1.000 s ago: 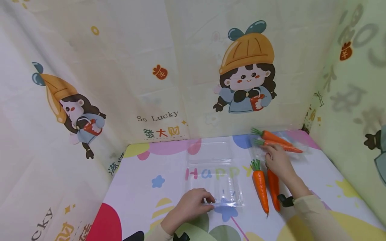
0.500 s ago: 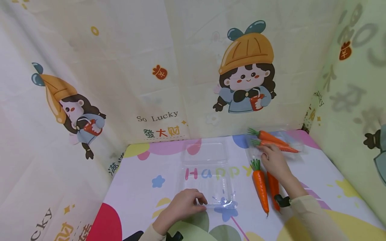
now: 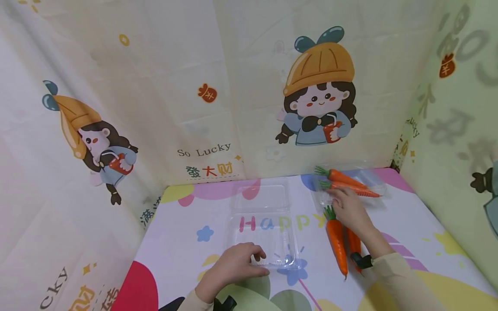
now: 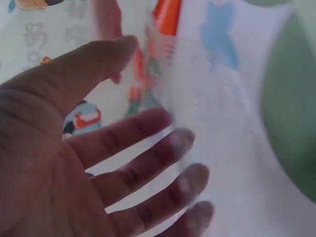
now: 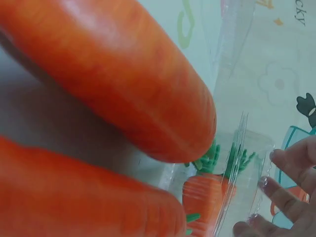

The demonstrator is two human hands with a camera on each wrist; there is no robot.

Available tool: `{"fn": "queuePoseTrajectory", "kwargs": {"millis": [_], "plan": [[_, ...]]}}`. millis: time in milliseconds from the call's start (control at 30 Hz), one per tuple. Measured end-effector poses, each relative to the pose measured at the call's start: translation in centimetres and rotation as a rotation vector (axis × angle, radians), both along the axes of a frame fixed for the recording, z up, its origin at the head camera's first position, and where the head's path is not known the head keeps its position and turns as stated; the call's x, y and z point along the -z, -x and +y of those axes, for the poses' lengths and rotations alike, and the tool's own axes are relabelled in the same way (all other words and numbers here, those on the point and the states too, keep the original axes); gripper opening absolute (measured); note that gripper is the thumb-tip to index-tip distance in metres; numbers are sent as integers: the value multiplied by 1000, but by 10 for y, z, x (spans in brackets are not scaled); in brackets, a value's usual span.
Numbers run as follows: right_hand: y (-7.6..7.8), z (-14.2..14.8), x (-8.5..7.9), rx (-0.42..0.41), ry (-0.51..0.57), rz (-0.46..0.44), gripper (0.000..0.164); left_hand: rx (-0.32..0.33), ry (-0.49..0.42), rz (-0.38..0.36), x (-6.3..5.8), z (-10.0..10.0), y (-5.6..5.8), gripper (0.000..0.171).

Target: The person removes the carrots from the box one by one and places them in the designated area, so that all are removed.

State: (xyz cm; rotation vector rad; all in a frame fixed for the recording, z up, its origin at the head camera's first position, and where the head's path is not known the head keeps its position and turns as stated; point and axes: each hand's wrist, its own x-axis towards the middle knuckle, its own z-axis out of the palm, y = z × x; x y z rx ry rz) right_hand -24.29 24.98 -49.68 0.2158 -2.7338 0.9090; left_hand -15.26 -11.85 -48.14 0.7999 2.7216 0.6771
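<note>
In the head view, my left hand (image 3: 235,268) is beside the near left corner of a clear plastic clamshell box (image 3: 260,239), which lies unfolded. The left wrist view shows its fingers (image 4: 143,168) loosely extended against the transparent plastic, thumb held apart. My right hand (image 3: 352,211) is at the near left of a second clear box (image 3: 375,175). In the right wrist view its fingertips (image 5: 269,185) touch the box's thin edge. Two carrots, an upper carrot (image 3: 346,177) and a lower carrot (image 3: 355,189), lie inside that box, green tops to the left.
Nearer me, a carrot (image 3: 336,242) lies on the patterned tabletop (image 3: 183,233) right of the unfolded box. Another carrot (image 3: 353,242) beside it is partly covered by my right hand and wrist. Printed cloth walls (image 3: 253,108) rise behind the table and at both sides.
Both clear boxes have slid to the left, the right one with its two carrots. My hands have shifted left along with them. The two loose carrots have stayed in place.
</note>
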Motion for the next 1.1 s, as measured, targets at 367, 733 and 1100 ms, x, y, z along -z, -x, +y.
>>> {"fn": "queuePoseTrajectory", "kwargs": {"millis": [367,733,1100], "plan": [[4,46,-9,248,101,53,39,69,40,350,-2,62,16,32],[15,96,-9,314,112,-185,74,227,164,462,18,85,25,60],[15,97,-4,222,84,-156,65,259,157,343,31,82,30,49]]}}
